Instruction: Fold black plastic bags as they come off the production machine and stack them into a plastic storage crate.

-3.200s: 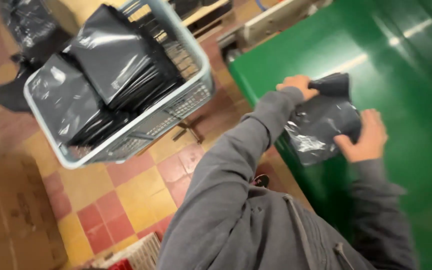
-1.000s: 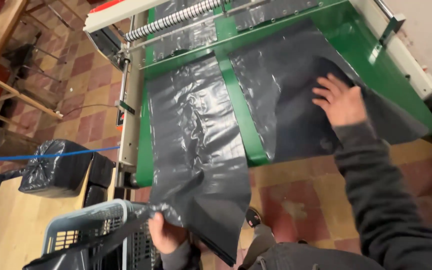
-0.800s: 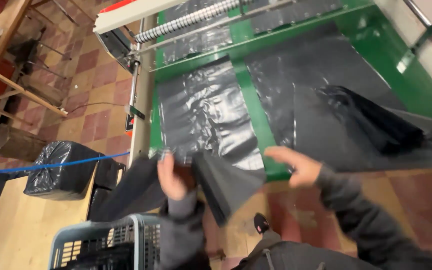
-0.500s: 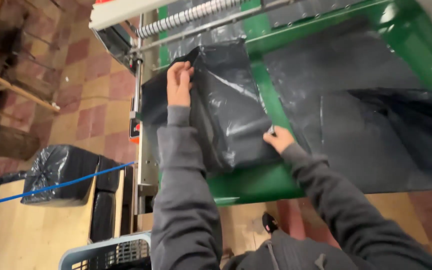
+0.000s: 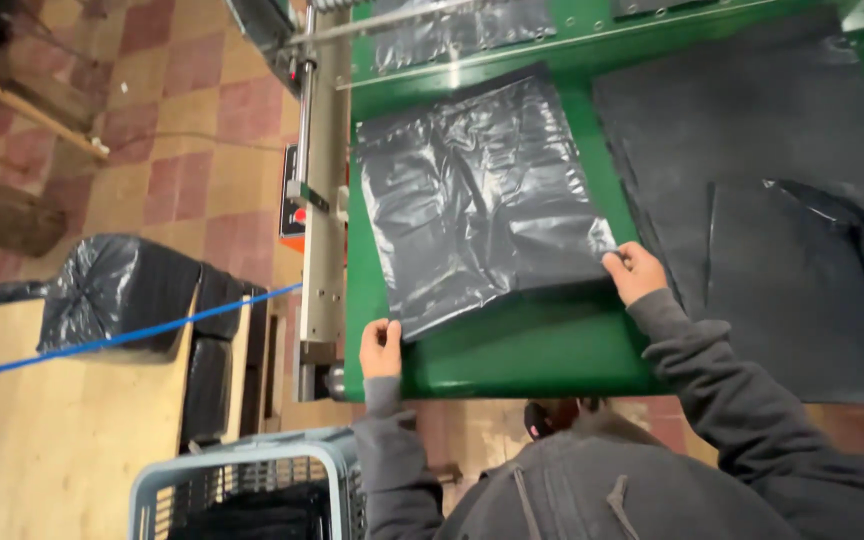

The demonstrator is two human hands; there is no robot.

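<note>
1. The black plastic bag (image 5: 482, 205) lay spread flat on the green desk (image 5: 512, 350), its near edge toward me. Half a second earlier it had been half lifted and folded in my hands; by this frame it was down and opened out, so I judged the laying-out done and the smoothing under way.
2. My left hand (image 5: 380, 348) pinched the bag's near left corner, and my right hand (image 5: 634, 272) pinched the near right corner, both grips closed on the film.
3. The bag was thin, glossy film, roughly rectangular, creased all over with soft wrinkles that caught the light.
4. To its right lay more black sheeting (image 5: 782, 200), duller and flatter; whether that was one sheet or several overlapped I couldn't tell from this angle.
5. A grey metal rail (image 5: 324, 200) ran along the desk's left side.
6. Beyond it, on the tiled floor (image 5: 182, 120), sat a stuffed black sack (image 5: 112, 290), and a pale-blue basket (image 5: 242, 490) stood beside me.
</note>
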